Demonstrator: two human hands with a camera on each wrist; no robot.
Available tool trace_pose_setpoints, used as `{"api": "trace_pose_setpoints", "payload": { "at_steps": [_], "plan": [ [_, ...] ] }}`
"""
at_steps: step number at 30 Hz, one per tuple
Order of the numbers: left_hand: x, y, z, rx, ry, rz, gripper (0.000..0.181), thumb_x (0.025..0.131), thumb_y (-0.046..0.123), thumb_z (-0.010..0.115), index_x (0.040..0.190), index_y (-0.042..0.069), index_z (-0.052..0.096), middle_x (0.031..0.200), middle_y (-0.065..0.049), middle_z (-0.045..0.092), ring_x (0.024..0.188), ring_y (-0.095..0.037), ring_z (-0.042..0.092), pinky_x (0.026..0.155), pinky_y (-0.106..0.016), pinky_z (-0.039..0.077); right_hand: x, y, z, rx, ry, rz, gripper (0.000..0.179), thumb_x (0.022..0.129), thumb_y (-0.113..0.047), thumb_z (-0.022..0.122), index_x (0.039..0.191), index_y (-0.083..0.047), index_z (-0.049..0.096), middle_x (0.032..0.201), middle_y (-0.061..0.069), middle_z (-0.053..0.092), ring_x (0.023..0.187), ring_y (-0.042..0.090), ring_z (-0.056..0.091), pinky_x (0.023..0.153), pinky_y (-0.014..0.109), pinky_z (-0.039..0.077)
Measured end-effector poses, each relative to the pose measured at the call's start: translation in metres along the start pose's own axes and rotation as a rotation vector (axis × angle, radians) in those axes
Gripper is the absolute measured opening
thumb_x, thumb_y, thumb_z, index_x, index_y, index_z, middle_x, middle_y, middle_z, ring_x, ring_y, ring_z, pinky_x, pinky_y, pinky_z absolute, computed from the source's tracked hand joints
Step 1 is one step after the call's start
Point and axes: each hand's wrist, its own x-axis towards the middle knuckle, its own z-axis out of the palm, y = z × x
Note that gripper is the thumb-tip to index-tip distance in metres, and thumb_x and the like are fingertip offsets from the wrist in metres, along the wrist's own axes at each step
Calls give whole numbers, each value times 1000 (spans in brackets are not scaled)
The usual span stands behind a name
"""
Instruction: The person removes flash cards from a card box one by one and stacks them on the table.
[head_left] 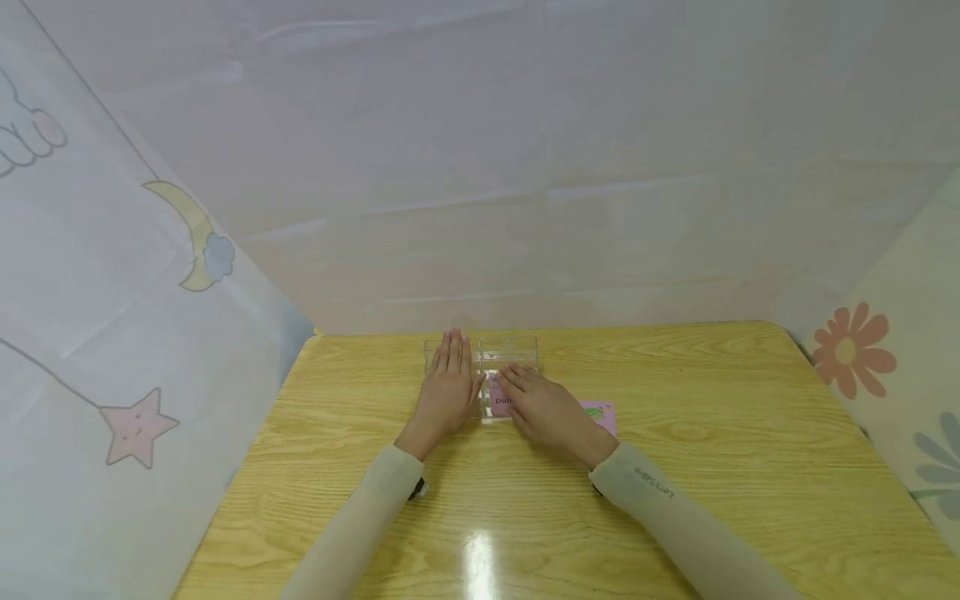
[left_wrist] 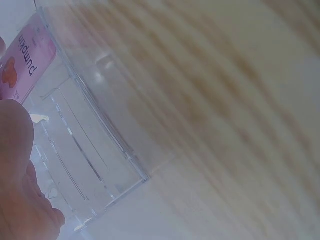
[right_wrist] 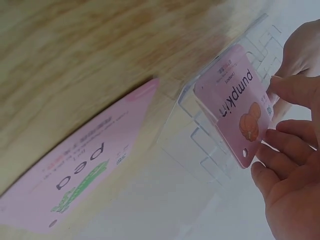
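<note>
Currently, pumpkin card (right_wrist: 235,100) sits in right side of clear box (head_left: 510,355) on desk (head_left: 720,408), at fingertips of right grip (head_left: 546,408) (touching card, fingers loosely extended). Left grip (head_left: 448,383) flat over box's left side, fingers straight, holding nothing. Pea card (head_left: 604,412) beside right wrist.

A pale backdrop (head_left: 525,167) fills the upper frame; a yellow moon (head_left: 197,229), blue cloud (head_left: 219,256) and pink star (head_left: 138,427) show at left, an orange flower (head_left: 845,350) far right. Below lies a wood-grained table (head_left: 750,417).
</note>
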Motion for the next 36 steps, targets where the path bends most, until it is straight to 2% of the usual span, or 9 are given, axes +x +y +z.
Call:
{"api": "trace_pose_setpoints", "payload": {
  "at_steps": [19,29,36],
  "plan": [
    [-1,2,-3,5,0,-5,76,115,46,28,165,-8,11,174,-29,14,165,-41,11,135,-49,20,-2,1,6,-18,45,11,53,102,-17,68,149,4,55,154,22,56,146,37,54,123,50,44],
    [-2,2,-4,-22,-23,-11,76,115,45,29,165,-7,7,175,-28,10,166,-40,6,135,-49,18,-3,2,9,-32,66,10,49,102,-16,66,147,2,58,153,20,58,145,35,56,122,47,46],
    [-1,2,-4,-23,-27,-8,76,115,43,31,165,-7,6,175,-28,6,166,-40,5,136,-49,17,-2,1,6,-3,100,32,47,99,-14,73,143,-1,63,149,16,63,139,31,62,115,45,53]
  ]
}}
